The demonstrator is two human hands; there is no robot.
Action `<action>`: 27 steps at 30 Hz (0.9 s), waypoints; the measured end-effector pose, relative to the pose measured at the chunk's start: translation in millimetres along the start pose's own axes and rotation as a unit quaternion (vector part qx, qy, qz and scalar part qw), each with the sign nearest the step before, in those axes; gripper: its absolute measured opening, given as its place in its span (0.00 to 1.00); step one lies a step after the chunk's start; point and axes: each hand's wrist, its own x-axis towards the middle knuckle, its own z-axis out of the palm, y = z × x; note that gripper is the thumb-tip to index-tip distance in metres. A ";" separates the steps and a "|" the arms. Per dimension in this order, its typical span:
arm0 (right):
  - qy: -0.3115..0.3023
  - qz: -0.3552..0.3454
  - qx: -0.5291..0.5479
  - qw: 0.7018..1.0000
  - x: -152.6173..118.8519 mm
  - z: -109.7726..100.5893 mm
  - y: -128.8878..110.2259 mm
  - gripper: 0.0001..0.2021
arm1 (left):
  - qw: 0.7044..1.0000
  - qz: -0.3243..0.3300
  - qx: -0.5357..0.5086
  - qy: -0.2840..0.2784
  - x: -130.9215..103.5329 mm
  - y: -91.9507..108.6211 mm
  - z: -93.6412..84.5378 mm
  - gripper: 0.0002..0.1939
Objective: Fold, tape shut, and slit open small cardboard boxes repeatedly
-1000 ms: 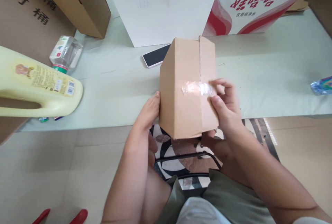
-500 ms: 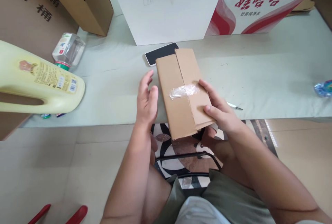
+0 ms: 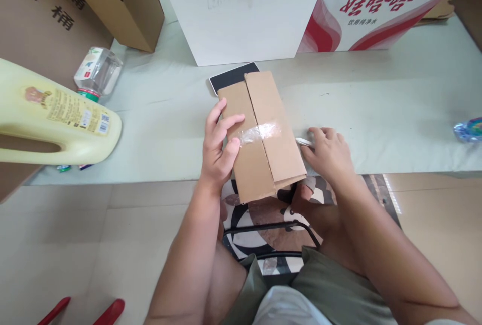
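Note:
A flat cardboard box (image 3: 278, 154) with clear tape (image 3: 259, 133) across its centre seam lies tilted at the table's front edge, its lower end jutting past it. My left hand (image 3: 222, 144) grips the box's left side, fingertips and thumb on the top. To the right of the box, my right hand (image 3: 330, 151) rests on the tabletop with curled fingers around a slim white-handled tool (image 3: 304, 142); the tool's far end is hidden under the hand. Behind the box is a phone (image 3: 233, 76), partly covered by it.
A yellow jug (image 3: 83, 114) and a clear bottle (image 3: 98, 71) lie at the left on the cloth-covered table (image 3: 161, 129). White cartons (image 3: 248, 18) and brown boxes (image 3: 128, 3) stand at the back. A blue wrapped item (image 3: 469, 130) is far right.
My left hand has moved right onto the box. My right hand has let go of the box and moved right to the tool. The box has shifted slightly left.

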 end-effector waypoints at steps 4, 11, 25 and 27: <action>-0.035 -0.007 -0.040 0.999 4.8 -0.2 0.5 0.15 | 1.000 0.004 0.000 -0.001 -0.3 0.0 -0.9 0.22; 0.134 -0.014 0.272 0.953 8.6 -27.2 -4.2 0.09 | 1.000 0.004 -0.012 0.002 -1.1 0.5 -0.9 0.22; 0.314 -0.068 0.717 0.619 -19.2 -86.1 -25.3 0.05 | 1.000 -0.005 -0.005 -0.006 -0.8 4.2 -1.5 0.24; 0.279 -0.074 0.720 0.631 -23.2 -89.6 -28.2 0.06 | 1.000 -0.006 -0.003 -0.007 -0.5 4.9 -1.5 0.24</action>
